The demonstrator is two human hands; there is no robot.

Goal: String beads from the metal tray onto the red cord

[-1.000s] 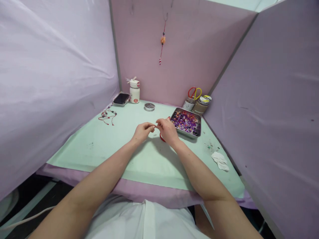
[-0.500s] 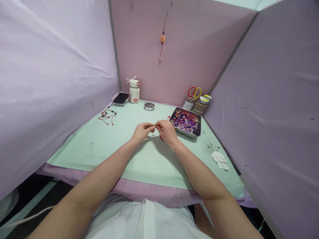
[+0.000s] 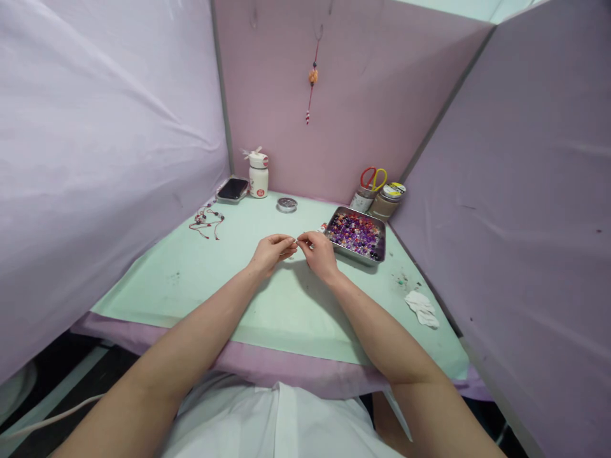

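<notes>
Fingertips nearly meeting, my two hands work over the middle of the green-covered table. My left hand point(image 3: 273, 253) is closed in a pinch, and what sits between thumb and forefinger is too small to make out. The right hand point(image 3: 319, 252) pinches as well, its fingertips right beside the left ones; its hold is also too tiny to name. Just right of it stands a metal tray point(image 3: 359, 257) full of purple, orange, red and clear beads point(image 3: 356, 234). A small red-and-white item point(image 3: 322, 227) shows partly behind my right hand.
Behind stand a round clear container point(image 3: 287, 204), a white bottle point(image 3: 258, 178), a phone point(image 3: 233, 189), scissors point(image 3: 373, 178) in a cup and a lidded jar point(image 3: 387, 202). Red beaded cords point(image 3: 207, 221) lie left, a crumpled white cloth point(image 3: 422, 309) right. A beaded pendant point(image 3: 312, 76) hangs behind.
My left hand has turned slightly, with its fingers more stretched. A bit of red seen under my right hand earlier no longer shows. The other objects have stayed put.
</notes>
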